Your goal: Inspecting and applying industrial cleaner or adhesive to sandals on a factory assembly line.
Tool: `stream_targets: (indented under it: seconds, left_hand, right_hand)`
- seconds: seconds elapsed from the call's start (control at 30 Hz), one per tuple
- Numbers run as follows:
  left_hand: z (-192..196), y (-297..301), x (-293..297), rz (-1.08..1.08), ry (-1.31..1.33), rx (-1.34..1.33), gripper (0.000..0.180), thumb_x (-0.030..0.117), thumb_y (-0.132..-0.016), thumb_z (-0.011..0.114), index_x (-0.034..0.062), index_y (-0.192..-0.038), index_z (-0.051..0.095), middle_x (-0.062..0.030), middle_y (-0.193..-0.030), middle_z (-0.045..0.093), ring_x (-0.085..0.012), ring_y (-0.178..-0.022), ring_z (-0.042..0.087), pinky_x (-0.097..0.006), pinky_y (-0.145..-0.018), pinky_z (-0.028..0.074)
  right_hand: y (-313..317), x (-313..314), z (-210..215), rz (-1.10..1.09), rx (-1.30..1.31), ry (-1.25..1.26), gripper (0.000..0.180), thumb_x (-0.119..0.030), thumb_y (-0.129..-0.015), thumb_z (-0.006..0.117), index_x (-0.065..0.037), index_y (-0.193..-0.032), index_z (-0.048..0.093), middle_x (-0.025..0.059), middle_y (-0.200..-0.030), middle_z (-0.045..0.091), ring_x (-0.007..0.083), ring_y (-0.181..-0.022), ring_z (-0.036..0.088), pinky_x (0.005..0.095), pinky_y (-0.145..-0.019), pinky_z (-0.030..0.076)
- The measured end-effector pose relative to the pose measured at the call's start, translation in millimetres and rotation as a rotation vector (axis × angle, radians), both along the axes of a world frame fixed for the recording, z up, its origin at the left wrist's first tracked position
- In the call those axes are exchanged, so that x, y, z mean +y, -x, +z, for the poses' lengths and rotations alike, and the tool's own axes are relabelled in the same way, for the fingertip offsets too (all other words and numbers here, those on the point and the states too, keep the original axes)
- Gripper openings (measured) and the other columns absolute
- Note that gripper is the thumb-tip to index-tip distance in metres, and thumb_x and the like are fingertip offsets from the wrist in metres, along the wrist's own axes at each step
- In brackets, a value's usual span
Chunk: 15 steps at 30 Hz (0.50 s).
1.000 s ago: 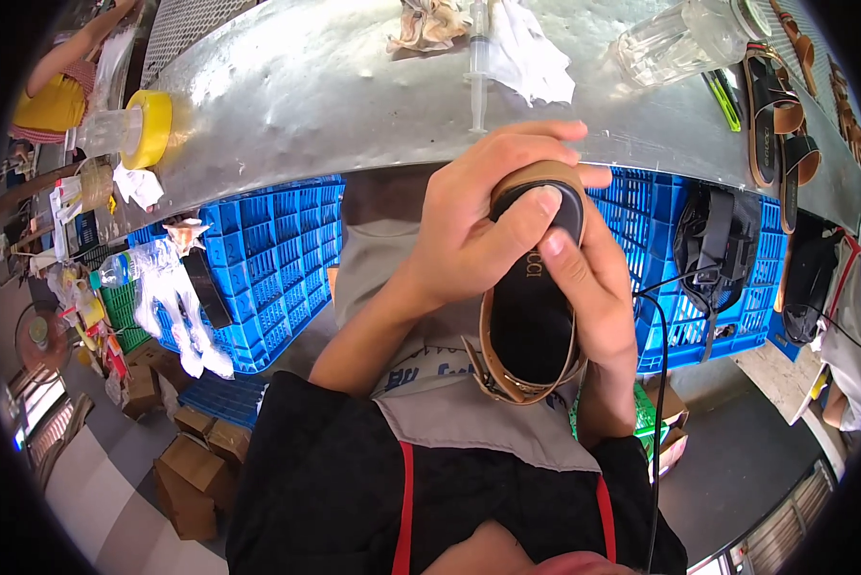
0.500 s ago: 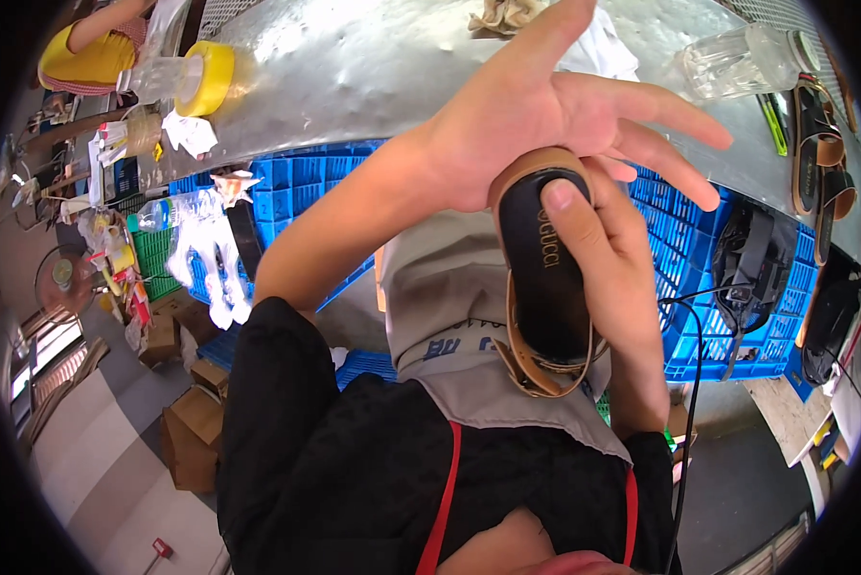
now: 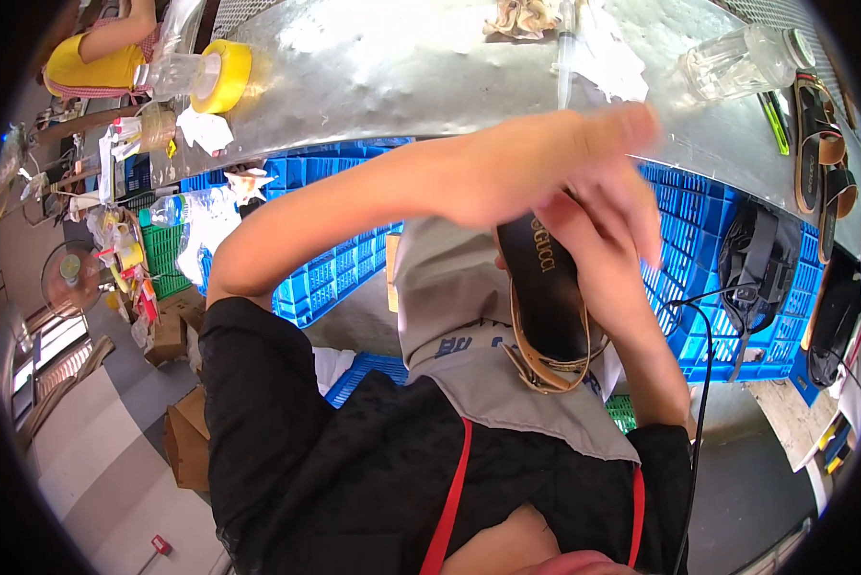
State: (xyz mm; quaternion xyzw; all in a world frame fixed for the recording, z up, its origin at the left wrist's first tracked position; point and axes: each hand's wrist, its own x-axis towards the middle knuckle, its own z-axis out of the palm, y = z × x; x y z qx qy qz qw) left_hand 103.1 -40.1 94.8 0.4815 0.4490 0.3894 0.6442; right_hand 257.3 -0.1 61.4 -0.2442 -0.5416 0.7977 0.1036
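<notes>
A: Where is the sandal (image 3: 545, 287)?

B: Centre right of the frame, sole side up, dark insole with tan straps and a buckle at its lower end. It sits over a grey apron (image 3: 469, 355), below the edge of the metal desk (image 3: 373, 77).

A: Who has it?

B: The right hand (image 3: 608, 254). Its grip is closed around the sandal's right edge, fingers wrapped under it and the thumb on the insole near the toe.

A: And the left hand (image 3: 555, 168)?

B: It crosses in from the left, just above the sandal's toe end. It is blurred, fingers spread loosely; I cannot tell whether its grip touches the sandal or holds anything.

A: What is on the desk?

B: A yellow tape roll (image 3: 224, 75) at the upper left, a clear jar (image 3: 737, 59) lying at the upper right, and two more sandals (image 3: 818, 144) at the right rim. White scraps (image 3: 603, 53) lie near the top centre.

A: Below the desk?

B: Blue crates (image 3: 325, 278) on both sides of the apron, and a black bag (image 3: 756, 259) at the right.
</notes>
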Motion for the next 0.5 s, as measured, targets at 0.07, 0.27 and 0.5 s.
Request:
stream_targets:
  seconds: [0.07,0.27,0.5]
  left_hand:
    - [-11.0,4.1,9.6,0.063,0.092,-0.331,0.103,0.077,-0.094,0.005,0.0011,-0.102,0.074,-0.0139,-0.105,0.073,-0.0278,-0.106,0.065,-0.037,-0.104,0.039]
    - [-8.0,-0.2,12.3,0.046,-0.054,-0.256,0.108,0.082,-0.09,0.002,0.0013,-0.117,0.069,-0.0182,-0.107,0.071,-0.0255,-0.1,0.066,-0.034,-0.097,0.045]
    - [-25.9,4.8,21.1,0.057,-0.064,-0.259,0.119,0.085,-0.085,-0.005,-0.004,-0.134,0.057,-0.0268,-0.121,0.066,-0.0334,-0.124,0.057,-0.043,-0.113,0.034]
  right_hand:
    - [5.0,4.9,6.4,0.049,-0.097,0.048,0.026,-0.021,-0.099,0.058,0.002,-0.111,0.06,0.0071,-0.086,0.066,0.014,-0.076,0.066,0.0297,-0.071,0.055]
    - [1.7,0.0,-2.6,-0.028,0.124,-0.084,0.023,-0.011,-0.093,0.062,0.002,-0.112,0.063,0.0028,-0.093,0.064,0.0072,-0.086,0.059,0.0239,-0.073,0.047]
    - [8.4,9.9,-3.0,-0.026,0.043,0.206,0.023,-0.017,-0.1,0.057,0.004,-0.111,0.061,0.0031,-0.096,0.063,0.0075,-0.086,0.056,0.0248,-0.076,0.046]
